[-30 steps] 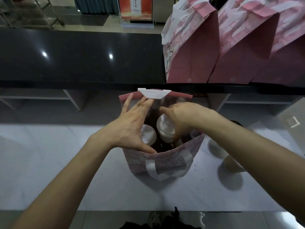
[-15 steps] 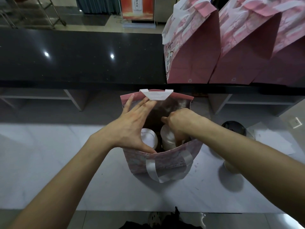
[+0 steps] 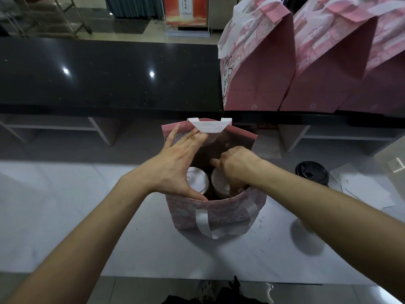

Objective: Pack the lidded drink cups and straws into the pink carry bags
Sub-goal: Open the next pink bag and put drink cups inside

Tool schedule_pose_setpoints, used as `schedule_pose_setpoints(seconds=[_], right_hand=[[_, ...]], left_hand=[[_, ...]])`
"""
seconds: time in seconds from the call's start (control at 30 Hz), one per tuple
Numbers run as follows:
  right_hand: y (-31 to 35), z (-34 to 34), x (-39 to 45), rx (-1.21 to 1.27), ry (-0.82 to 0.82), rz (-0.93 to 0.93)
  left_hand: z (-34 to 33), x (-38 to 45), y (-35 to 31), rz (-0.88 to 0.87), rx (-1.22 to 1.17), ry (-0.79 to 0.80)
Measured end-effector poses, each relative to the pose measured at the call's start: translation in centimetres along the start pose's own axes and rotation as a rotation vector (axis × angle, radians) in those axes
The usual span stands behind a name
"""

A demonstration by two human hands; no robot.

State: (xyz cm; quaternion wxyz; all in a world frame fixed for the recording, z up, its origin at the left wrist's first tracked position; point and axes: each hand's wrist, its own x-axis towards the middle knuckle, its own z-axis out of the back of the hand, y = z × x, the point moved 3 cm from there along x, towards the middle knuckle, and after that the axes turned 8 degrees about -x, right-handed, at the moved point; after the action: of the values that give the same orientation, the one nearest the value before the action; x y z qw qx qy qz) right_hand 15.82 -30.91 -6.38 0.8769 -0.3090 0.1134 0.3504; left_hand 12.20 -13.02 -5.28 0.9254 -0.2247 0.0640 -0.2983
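Both hands were up at the open pink bag [image 3: 215, 213] sitting on the pale counter [image 3: 65, 216]. Left hand [image 3: 175, 165] was spread wide, fingers pressed on the far wall near the white flat handle [image 3: 210, 126], thumb hooked on the near rim, so basically holding the mouth open. Right hand [image 3: 235, 166] was curled down inside, wrapped round the right cup [image 3: 219, 185]; grip looked closed on it, tho fingertips were hidden. Left cup [image 3: 197, 179] stood right beside it w/ a round white lid. Bag looked like matte printed paper w/ a glossy ribbon-ish white handle drooping at the front. Nearby: another cup w/ a black lid [image 3: 311, 172] to the right, partly blocked by the forearm, some white paper sheets [image 3: 368, 189], and closed pink bags [image 3: 258, 62] lined up on the black ledge [image 3: 109, 73] behind.
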Motion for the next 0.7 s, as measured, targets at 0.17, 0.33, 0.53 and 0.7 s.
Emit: schedule_pose_setpoints(seconds=[0.17,0.33,0.53,0.7], right_hand=[[0.5,-0.5,0.3,0.053,0.041,-0.006],[0.4,-0.8,0.3,0.062,0.007,0.000],[-2.4,0.6,-2.7,0.431,-0.056,-0.082],[-5.8,2.3,-7.3,0.585,-0.155,-0.123]], left_hand=[[0.1,0.0,0.3,-0.020,0.018,-0.007],[0.3,0.1,-0.1,-0.032,0.059,0.004],[2.1,-0.4,-0.9,0.033,0.080,-0.072],[3.8,-0.6,-2.5,0.146,0.026,-0.050]])
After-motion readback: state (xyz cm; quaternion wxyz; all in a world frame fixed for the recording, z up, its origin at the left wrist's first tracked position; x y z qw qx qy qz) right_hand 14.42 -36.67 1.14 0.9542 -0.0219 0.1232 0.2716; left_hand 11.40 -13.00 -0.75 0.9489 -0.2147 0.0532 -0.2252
